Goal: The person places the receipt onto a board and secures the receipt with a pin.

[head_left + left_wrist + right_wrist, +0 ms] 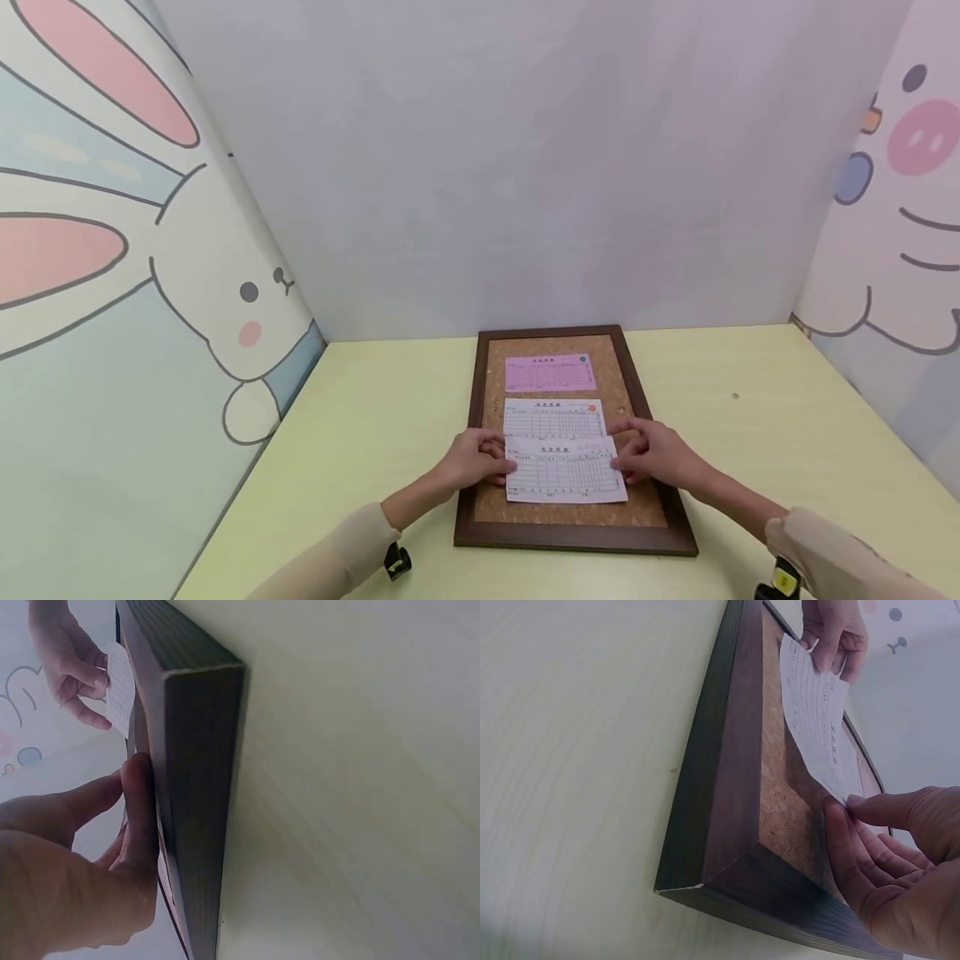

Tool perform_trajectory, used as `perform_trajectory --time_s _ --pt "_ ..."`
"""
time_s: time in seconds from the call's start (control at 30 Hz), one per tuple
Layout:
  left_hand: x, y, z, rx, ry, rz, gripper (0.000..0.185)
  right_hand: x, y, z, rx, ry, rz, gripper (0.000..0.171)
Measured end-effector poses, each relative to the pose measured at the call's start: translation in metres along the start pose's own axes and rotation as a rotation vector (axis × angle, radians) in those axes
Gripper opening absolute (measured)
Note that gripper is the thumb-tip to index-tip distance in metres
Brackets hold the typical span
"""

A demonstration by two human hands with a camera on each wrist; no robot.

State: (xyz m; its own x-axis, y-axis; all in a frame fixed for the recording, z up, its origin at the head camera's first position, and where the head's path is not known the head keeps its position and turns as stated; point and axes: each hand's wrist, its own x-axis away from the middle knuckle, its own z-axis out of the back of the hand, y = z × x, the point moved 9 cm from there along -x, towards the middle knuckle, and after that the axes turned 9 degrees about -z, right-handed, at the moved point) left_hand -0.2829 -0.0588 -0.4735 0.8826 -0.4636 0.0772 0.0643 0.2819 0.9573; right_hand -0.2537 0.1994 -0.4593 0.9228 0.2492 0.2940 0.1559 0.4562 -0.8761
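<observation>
Paperwork in hand: white form (566,472) pinched at both short edges, left hand (474,458) and right hand (654,452) fingers curled on it, sheet held just over the near part of the cork board (480,433). Beyond the fingers, second white form (553,417) and pink form (551,372) already lying on the cork. Judged two of three placed; third not yet flat. Board resting on yellow surface (750,433).

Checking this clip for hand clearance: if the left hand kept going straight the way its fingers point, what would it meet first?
Probably the right hand: the left hand points across the white slip that both pinch over the cork board. Depth is uncertain.
</observation>
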Motion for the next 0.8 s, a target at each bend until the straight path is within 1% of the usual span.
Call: perform_trajectory --time_s 0.13,0.3,0.4,0.57,0.8 --pt "0.0016 -0.0018 0.0025 0.015 0.019 0.002 0.036 0.0008 -0.0007 -0.0016 0.058 -0.001 0.023 0.047" --pt "0.0028 0.0014 0.006 -0.008 0.038 -0.021 0.037 0.0002 -0.0031 -0.0019 0.096 -0.005 0.038 0.047" --pt "0.0033 0.002 0.0065 -0.022 0.035 -0.033 0.03 0.0002 -0.0047 -0.0032 0.102 -0.013 0.042 0.042" --pt "0.0045 -0.001 0.0048 -0.023 0.008 -0.025 0.016 0.0014 -0.0056 -0.0056 0.124 -0.024 0.044 0.029" --pt "0.0091 -0.001 0.0023 -0.05 -0.019 -0.034 0.011 0.0002 -0.0092 -0.0106 0.165 -0.077 0.091 0.02"
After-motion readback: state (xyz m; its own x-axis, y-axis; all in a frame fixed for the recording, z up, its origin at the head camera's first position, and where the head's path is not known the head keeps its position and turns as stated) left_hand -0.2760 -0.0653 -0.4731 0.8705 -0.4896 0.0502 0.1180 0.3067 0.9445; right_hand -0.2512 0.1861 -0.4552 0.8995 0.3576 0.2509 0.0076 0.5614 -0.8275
